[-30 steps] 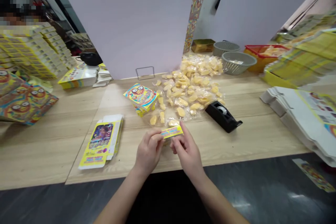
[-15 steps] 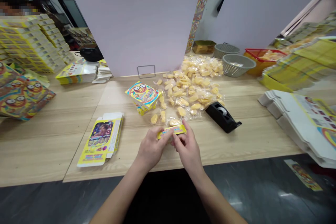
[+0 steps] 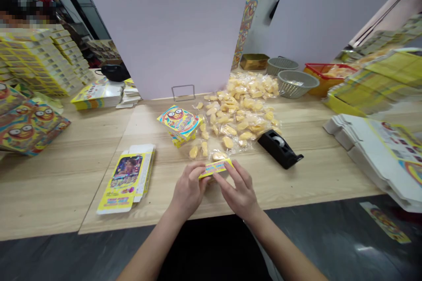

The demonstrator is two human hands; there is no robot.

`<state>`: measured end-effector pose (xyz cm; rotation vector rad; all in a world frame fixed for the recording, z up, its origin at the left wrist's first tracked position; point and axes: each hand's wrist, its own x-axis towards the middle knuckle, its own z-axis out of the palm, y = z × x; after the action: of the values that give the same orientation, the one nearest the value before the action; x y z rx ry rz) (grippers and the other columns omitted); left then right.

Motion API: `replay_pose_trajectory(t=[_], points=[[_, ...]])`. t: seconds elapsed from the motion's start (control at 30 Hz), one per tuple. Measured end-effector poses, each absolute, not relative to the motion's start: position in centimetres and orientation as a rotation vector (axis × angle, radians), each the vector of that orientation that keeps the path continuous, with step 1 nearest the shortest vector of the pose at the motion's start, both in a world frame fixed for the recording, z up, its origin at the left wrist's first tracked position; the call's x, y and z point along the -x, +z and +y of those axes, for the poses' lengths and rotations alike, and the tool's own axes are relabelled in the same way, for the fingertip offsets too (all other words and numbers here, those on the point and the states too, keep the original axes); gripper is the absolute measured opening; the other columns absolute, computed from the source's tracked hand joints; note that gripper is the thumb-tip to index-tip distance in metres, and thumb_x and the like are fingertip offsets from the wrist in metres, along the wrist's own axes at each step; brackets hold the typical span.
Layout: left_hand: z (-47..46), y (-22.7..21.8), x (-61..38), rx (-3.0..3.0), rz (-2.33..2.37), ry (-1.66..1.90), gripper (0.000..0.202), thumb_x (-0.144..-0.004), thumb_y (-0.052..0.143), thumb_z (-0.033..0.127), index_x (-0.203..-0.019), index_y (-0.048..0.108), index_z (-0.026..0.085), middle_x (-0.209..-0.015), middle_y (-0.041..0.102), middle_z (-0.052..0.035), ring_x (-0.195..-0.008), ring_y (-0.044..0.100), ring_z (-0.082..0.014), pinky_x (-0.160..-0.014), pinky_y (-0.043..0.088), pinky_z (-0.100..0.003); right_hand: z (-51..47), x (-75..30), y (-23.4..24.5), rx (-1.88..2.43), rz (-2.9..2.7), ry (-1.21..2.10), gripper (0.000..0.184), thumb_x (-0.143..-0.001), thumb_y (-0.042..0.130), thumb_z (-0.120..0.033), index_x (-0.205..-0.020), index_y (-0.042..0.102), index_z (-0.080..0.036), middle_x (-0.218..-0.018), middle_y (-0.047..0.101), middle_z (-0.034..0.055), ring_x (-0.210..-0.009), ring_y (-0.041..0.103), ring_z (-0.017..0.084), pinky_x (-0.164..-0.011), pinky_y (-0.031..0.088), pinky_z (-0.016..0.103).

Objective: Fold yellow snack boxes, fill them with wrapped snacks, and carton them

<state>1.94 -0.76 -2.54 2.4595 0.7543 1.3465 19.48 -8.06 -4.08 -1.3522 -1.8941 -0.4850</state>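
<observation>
A small yellow printed carton (image 3: pixel 216 168) lies flat-folded between my hands, just above the table. My left hand (image 3: pixel 187 191) grips its left end. My right hand (image 3: pixel 239 191) presses on its right end with the fingers spread. Just beyond my hands lies a pile of clear-wrapped yellow sweets (image 3: pixel 235 116). A closed cartoon-printed box (image 3: pixel 180 122) sits left of that pile, and a flattened yellow box blank (image 3: pixel 124 181) lies to my left on the table. A black tape dispenser (image 3: pixel 279 149) stands to my right.
The light wooden table (image 3: pixel 75 193) ends in a front edge near my arms. Stacks of printed boxes (image 3: pixel 36 61) stand at the left, flat cartons (image 3: pixel 372 153) at the right. Grey baskets (image 3: pixel 295 83) and a red-rimmed tray (image 3: pixel 329 79) stand behind a pale partition's end.
The carton has shifted slightly lower and now lies flatter between my hands. My right hand has moved onto its right end with the fingers spread. The head view has shifted slightly.
</observation>
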Motion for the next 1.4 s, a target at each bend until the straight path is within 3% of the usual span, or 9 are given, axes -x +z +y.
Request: replay_pose_trajectory(t=[0.13, 0.33, 0.5, 0.67, 0.8, 0.9, 1.07, 1.2, 1.4], points=[[-0.5, -2.4, -1.8, -2.441, 0.737, 1.328, 0.033, -0.088, 0.054, 0.014, -0.116, 0.039, 0.022, -0.109, 0.057, -0.0092, -0.1, 0.06, -0.0182, -0.081, 0.055, -0.035, -7.4, -20.0, -3.1, 1.331, -1.959, -0.343, 0.058, -0.084, 0.055, -0.011, -0.138, 0.047, -0.031, -0.13, 0.053, 0.0105, -0.127, 0.045, 0.029, -0.1, 0.043, 0.048], [0.2, -2.6, -1.7, -2.403, 0.714, 1.326, 0.033, -0.088, 0.055, 0.014, -0.116, 0.038, 0.021, -0.108, 0.057, -0.0096, -0.102, 0.06, -0.0194, -0.083, 0.054, -0.037, -5.4, -21.0, -0.8, 1.368, -1.977, -0.075, 0.036, -0.086, 0.058, -0.021, -0.121, 0.063, -0.03, -0.112, 0.059, 0.0079, -0.108, 0.054, 0.025, -0.094, 0.044, 0.044], [-0.6, -2.7, -1.8, -2.315, 0.733, 1.306, 0.036, -0.088, 0.056, 0.017, -0.119, 0.038, 0.021, -0.11, 0.058, -0.0102, -0.106, 0.059, -0.0198, -0.085, 0.054, -0.037, -4.4, -21.2, 1.8, 1.453, -2.114, 0.058, 0.057, -0.084, 0.062, -0.027, -0.137, 0.046, -0.017, -0.115, 0.06, 0.0137, -0.107, 0.053, 0.029, -0.093, 0.044, 0.047], [-0.6, -4.3, 3.2, -2.311, 1.149, 1.159, 0.06, -0.091, 0.053, 0.029, -0.142, 0.023, 0.019, -0.137, 0.046, -0.0195, -0.129, 0.047, -0.0264, -0.101, 0.045, -0.048, -4.9, -22.2, 4.1, 1.518, -2.03, 0.476, 0.016, -0.085, 0.059, -0.033, -0.095, 0.066, -0.023, -0.089, 0.066, 0.0062, -0.082, 0.061, 0.023, -0.072, 0.05, 0.037], [0.8, -7.7, 9.5, -2.329, 1.994, 1.055, 0.072, -0.086, 0.059, 0.04, -0.144, 0.027, 0.014, -0.145, 0.037, -0.0268, -0.138, 0.032, -0.0395, -0.105, 0.032, -0.062, -1.6, -22.2, 3.8, 1.481, -1.169, 0.985, 0.023, -0.079, 0.06, -0.042, -0.089, 0.064, -0.021, -0.085, 0.068, 0.0054, -0.077, 0.064, 0.022, -0.063, 0.053, 0.034], [1.1, -10.0, 11.9, -2.368, 2.238, 0.778, 0.056, -0.09, 0.049, 0.028, -0.142, 0.035, 0.011, -0.144, 0.039, -0.0283, -0.135, 0.037, -0.0389, -0.102, 0.035, -0.061, 3.1, -18.7, 3.2, 1.198, -0.678, 1.24, 0.02, -0.078, 0.06, -0.039, -0.087, 0.062, -0.021, -0.093, 0.07, 0.0057, -0.086, 0.066, 0.023, -0.07, 0.057, 0.037], [0.4, -10.4, 13.1, -2.51, 2.224, 0.71, 0.052, -0.089, 0.035, 0.006, -0.139, 0.043, 0.013, -0.138, 0.05, -0.0246, -0.127, 0.05, -0.0339, -0.099, 0.044, -0.055, 8.6, -13.4, 2.6, 1.166, -0.492, 1.246, 0.022, -0.08, 0.061, -0.043, -0.088, 0.06, -0.022, -0.085, 0.068, 0.0028, -0.073, 0.064, 0.016, -0.061, 0.057, 0.03], [-0.4, -7.4, 14.0, -2.509, 2.114, 1.077, 0.063, -0.087, 0.033, 0.001, -0.148, 0.028, 0.014, -0.14, 0.049, -0.0215, -0.131, 0.047, -0.0306, -0.1, 0.046, -0.05, 6.2, -13.6, 0.6, 1.299, -0.471, 1.174, 0.032, -0.077, 0.064, -0.049, -0.095, 0.06, -0.023, -0.076, 0.061, 0.0007, -0.059, 0.056, 0.013, -0.046, 0.051, 0.023], [-5.2, -5.7, 8.1, -2.695, 1.553, 1.329, 0.064, -0.087, 0.039, 0.0, -0.147, 0.03, 0.02, -0.148, 0.04, -0.0156, -0.14, 0.033, -0.0257, -0.111, 0.035, -0.046, -4.0, -11.9, -2.6, 1.112, -1.009, 1.238, 0.062, -0.071, 0.069, -0.058, -0.122, 0.058, -0.025, -0.114, 0.066, 0.0112, -0.096, 0.065, 0.026, -0.074, 0.057, 0.039]])
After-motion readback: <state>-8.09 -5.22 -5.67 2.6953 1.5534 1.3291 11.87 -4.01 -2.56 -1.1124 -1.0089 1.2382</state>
